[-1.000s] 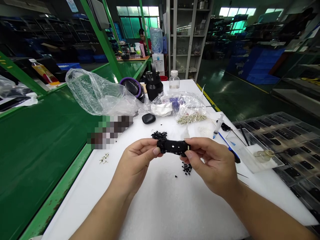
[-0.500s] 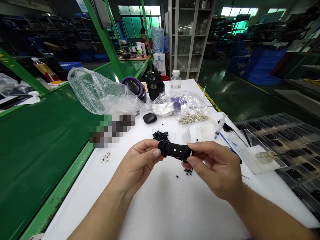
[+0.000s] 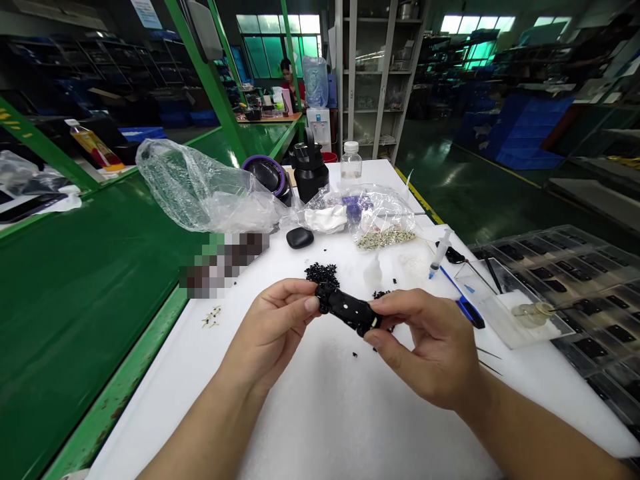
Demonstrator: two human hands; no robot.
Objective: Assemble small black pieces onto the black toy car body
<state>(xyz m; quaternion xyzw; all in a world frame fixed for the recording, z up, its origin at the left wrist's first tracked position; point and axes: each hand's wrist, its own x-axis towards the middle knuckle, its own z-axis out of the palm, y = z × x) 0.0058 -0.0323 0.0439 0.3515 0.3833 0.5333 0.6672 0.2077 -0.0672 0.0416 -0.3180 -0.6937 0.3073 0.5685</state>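
Observation:
A small black toy car chassis [image 3: 346, 307] is held above the white table, tilted down to the right, with pale dots on its flat face. My left hand [image 3: 280, 320] pinches its left end between thumb and fingers. At the other end, by a pale spot, my right hand [image 3: 430, 340] grips it the same way. Behind it lies a pile of tiny black parts [image 3: 323, 273]. More small black parts [image 3: 381, 295] are scattered beside and partly behind my right hand. A few small pale pieces [image 3: 211, 317] rest to the left.
A clear bag of pale parts [image 3: 385, 233], a black bottle [image 3: 310, 173] and a black oval case [image 3: 300, 238] stand farther back. To the right are a syringe [image 3: 441, 253], a blue-and-black cutter [image 3: 470, 312], a clear tray [image 3: 515, 333] and compartment trays [image 3: 590, 307]. A person [image 3: 289, 77] sits far back.
The toy car chassis has tilted further, its right end dropping. My right hand has shifted slightly down and left with it; my left hand stays nearly in place.

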